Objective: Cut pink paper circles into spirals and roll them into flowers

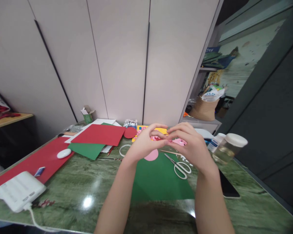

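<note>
My left hand (146, 139) and my right hand (190, 143) are raised over the table, fingers curved and fingertips meeting. A small pinkish spot shows where the thumbs come together; whether it is a held thing or a fingertip is unclear. Below the hands lies a green paper sheet (158, 185) with a pink paper circle (151, 155) on its far part. White-handled scissors (182, 168) rest beneath my right hand, blades half apart. Behind the fingers, partly hidden, are pink pieces (179, 141) and a yellow sheet (163, 130) with small colourful bits.
Red sheets (97, 134) and green sheets (88, 150) overlap at the left, near a white oval mouse-like object (63, 153) and a white charger (21, 191). A lidded jar (228, 149) and a dark tablet (227, 185) sit at the right. A white ring (122, 150) lies near my left wrist.
</note>
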Demonstrator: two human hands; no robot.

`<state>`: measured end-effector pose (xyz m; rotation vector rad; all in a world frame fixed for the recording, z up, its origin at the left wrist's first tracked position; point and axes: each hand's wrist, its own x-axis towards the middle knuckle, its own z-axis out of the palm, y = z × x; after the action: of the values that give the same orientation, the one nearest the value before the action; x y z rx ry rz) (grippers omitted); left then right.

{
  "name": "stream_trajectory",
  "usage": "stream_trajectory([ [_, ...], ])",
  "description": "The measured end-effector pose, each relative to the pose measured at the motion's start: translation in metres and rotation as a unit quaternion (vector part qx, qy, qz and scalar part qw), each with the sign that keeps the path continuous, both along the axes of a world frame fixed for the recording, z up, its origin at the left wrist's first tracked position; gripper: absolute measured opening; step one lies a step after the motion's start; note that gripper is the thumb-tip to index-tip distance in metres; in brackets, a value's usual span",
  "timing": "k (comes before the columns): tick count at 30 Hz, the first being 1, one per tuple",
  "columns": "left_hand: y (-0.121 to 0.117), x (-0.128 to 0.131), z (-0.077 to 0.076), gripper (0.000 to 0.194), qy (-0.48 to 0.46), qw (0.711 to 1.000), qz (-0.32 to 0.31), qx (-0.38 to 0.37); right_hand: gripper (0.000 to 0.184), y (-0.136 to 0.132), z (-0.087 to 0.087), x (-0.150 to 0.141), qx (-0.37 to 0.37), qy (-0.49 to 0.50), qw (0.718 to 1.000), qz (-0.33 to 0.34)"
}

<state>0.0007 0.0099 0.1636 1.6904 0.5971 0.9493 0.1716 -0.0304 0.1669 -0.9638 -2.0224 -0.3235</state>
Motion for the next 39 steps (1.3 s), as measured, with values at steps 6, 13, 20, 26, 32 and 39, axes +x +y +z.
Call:
stream_trajectory([
  [6,-0.001,0.01,-0.006,0.039,-0.099,0.994,-0.019,-0.038,0.008,0.0,0.0,-0.001,0.034,0.029,0.999,-0.026],
  [13,0.003,0.005,-0.006,0.046,-0.078,0.996,-0.008,-0.041,0.008,-0.003,0.003,0.0,-0.001,0.018,1.0,-0.009],
  [20,0.004,-0.007,-0.002,0.046,0.001,0.999,-0.031,-0.013,0.015,-0.009,0.004,0.002,-0.072,-0.008,0.996,0.055],
  [26,0.004,-0.009,0.001,0.049,0.026,0.999,-0.04,0.0,0.012,-0.007,0.001,0.003,-0.081,-0.02,0.995,0.06],
  [32,0.003,-0.004,-0.002,0.038,0.004,1.0,0.001,0.021,0.007,-0.001,0.001,0.0,-0.02,0.006,1.0,0.002],
  [39,0.002,0.009,-0.006,0.039,-0.088,0.996,0.011,-0.008,0.005,0.004,-0.002,-0.002,0.011,0.04,0.999,-0.028],
])
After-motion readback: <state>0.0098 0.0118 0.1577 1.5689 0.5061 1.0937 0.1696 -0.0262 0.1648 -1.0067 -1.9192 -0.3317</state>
